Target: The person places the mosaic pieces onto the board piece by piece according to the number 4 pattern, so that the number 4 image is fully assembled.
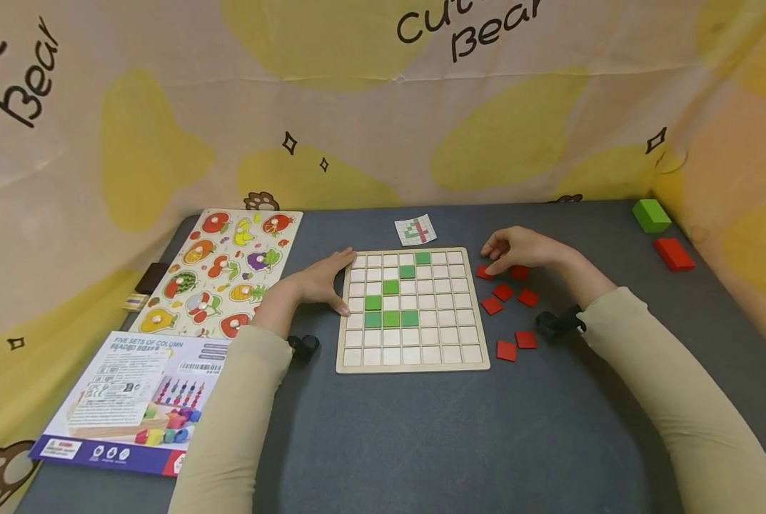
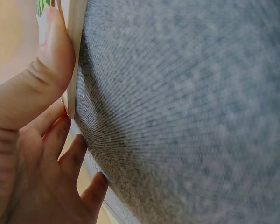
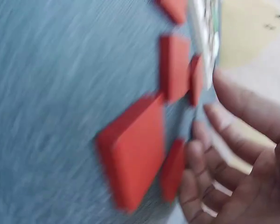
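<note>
A wooden grid board [image 1: 412,367] with white squares lies on the dark table, several green tiles [image 1: 391,319] set in its cells. My left hand [image 1: 318,282] rests at the board's left edge, its thumb [image 2: 56,51] against the frame and the other fingers spread along the side. To the right of the board, my right hand [image 1: 517,250] hovers low over loose red tiles [image 1: 502,292], fingertips right by the tile [image 1: 484,272] nearest the board's upper corner. In the blurred right wrist view, nothing shows between the thumb and fingers, and a large red tile [image 3: 135,154] lies below.
Behind the board lies a small pattern card [image 1: 415,230] with green and red squares. A fruit puzzle board [image 1: 212,275] and a printed box [image 1: 132,403] occupy the left side. Green [image 1: 650,215] and red [image 1: 674,254] blocks stand far right. A patterned cloth [image 1: 383,107] hangs behind.
</note>
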The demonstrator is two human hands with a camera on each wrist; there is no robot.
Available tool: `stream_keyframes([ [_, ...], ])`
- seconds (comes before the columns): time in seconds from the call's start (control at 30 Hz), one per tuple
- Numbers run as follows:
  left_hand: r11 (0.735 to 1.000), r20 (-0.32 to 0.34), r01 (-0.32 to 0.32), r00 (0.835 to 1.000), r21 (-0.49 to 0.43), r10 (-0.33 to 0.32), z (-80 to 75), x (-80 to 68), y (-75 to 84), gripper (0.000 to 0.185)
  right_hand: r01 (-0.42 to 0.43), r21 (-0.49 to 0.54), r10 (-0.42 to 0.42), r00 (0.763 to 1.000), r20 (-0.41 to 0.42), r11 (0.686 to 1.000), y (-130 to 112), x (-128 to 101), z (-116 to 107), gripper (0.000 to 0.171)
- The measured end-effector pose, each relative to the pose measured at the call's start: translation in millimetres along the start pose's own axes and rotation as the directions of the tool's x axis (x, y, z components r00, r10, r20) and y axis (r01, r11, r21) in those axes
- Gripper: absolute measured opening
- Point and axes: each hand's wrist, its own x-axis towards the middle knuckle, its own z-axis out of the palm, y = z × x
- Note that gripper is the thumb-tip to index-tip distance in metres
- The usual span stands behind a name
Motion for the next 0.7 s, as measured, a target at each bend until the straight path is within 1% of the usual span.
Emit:
stream_keyframes([
  [0.1,1.0,-0.002,-0.005,1.0,0.003,0.005,-0.1,0.4,-0.2,0.114,0.03,-0.023,-0.03,0.999,0.018,0.999,10,3,-2,0.043],
  [0.2,1.0,-0.003,-0.008,1.0,0.001,0.008,-0.6,0.4,-0.3,0.115,0.041,-0.047,-0.04,0.999,0.016,0.998,15,6,0,0.041],
  [0.43,1.0,-0.003,-0.002,1.0,0.002,0.002,-0.7,0.3,-1.5,0.115,0.028,-0.107,-0.029,1.0,-0.011,0.994,12,7,6,0.037],
  [0.6,1.0,-0.001,0.002,1.0,-0.003,-0.002,-0.6,-0.3,-0.4,0.115,0.02,-0.108,-0.024,0.999,-0.033,0.994,11,5,7,0.034],
  [0.7,1.0,0.002,0.004,1.0,0.001,-0.004,-0.8,-0.7,0.3,0.114,0.006,-0.106,-0.013,0.998,-0.064,0.994,11,3,7,0.033],
])
